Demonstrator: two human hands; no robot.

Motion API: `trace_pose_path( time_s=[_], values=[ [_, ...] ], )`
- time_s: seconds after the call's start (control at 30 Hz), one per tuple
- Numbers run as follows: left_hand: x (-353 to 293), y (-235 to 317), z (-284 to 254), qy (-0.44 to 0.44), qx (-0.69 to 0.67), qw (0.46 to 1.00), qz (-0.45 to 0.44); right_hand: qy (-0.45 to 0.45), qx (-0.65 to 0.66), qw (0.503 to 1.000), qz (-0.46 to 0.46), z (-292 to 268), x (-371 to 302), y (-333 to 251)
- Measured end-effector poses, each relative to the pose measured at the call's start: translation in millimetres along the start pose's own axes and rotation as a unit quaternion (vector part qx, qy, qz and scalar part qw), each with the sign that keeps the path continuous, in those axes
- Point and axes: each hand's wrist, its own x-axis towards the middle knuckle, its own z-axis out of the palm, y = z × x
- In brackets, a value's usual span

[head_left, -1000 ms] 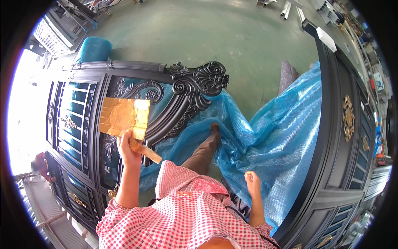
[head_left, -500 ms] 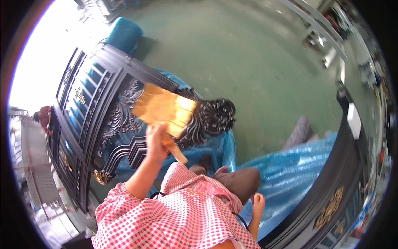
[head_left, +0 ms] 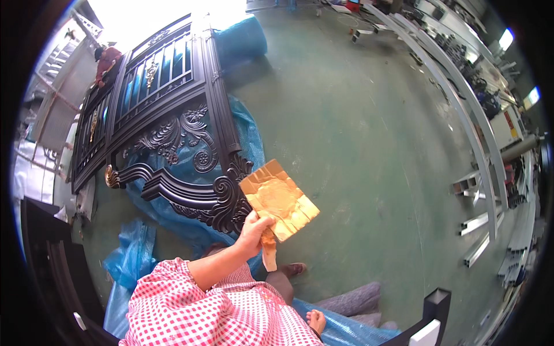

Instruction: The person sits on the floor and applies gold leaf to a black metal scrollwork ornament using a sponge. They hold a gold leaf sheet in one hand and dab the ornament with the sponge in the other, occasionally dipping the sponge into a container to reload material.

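My left hand (head_left: 252, 233) is closed on the near edge of a square, gold-smeared piece of card (head_left: 278, 199) with creased edges and a round patch in its middle. An orange and pale strip (head_left: 269, 251) hangs below those fingers; what it belongs to is unclear. Just beyond the card lies a black ornamental gate panel (head_left: 190, 193) with scrolls, leaf shapes and a gold tip (head_left: 112, 176). Low at my right side is my right hand (head_left: 316, 320), its fingers curled; whatever they may hold does not show.
Blue plastic sheeting (head_left: 130, 259) spreads under and around the panel. A blue roll (head_left: 245, 40) stands beyond it. A person in red (head_left: 107, 60) is at the far left. Metal profiles (head_left: 482, 228) lie at the right, and a dark frame with an open square end (head_left: 437, 300) is near me.
My view has swung to the right, so the gate panel now lies further left. The card in my left hand has moved right, past the panel's scrolled end, with green floor behind it.
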Motion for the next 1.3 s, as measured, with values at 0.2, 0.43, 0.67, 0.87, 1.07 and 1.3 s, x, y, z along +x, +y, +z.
trace_pose_path(
  time_s=[0.2, 0.43, 0.67, 0.87, 1.07, 1.3],
  values=[
    [22.4, -24.1, 58.9, 0.031, -0.012, 0.999, 0.010, -0.146, -0.075, 0.981, -0.099, -32.8, 84.5, 35.5],
    [82.5, 4.0, 90.4, 0.092, -0.070, 0.989, 0.091, -0.144, -0.088, 0.985, -0.030, -78.6, 181.9, -121.1],
    [214.0, 54.6, 115.9, 0.141, -0.079, 0.977, 0.139, -0.073, -0.098, 0.991, -0.052, -128.0, 292.6, -269.3],
    [331.9, 138.8, 182.5, 0.086, -0.106, 0.978, 0.157, -0.020, 0.005, 0.999, 0.035, -101.8, 295.5, -445.6],
    [447.5, 214.0, 227.7, 0.102, -0.133, 0.971, 0.171, -0.027, 0.034, 0.996, 0.075, -41.7, 405.4, -565.2],
    [589.0, 280.7, 270.2, 0.154, -0.120, 0.964, 0.179, -0.112, -0.027, 0.993, 0.030, -1.6, 570.1, -745.7]
  ],
)
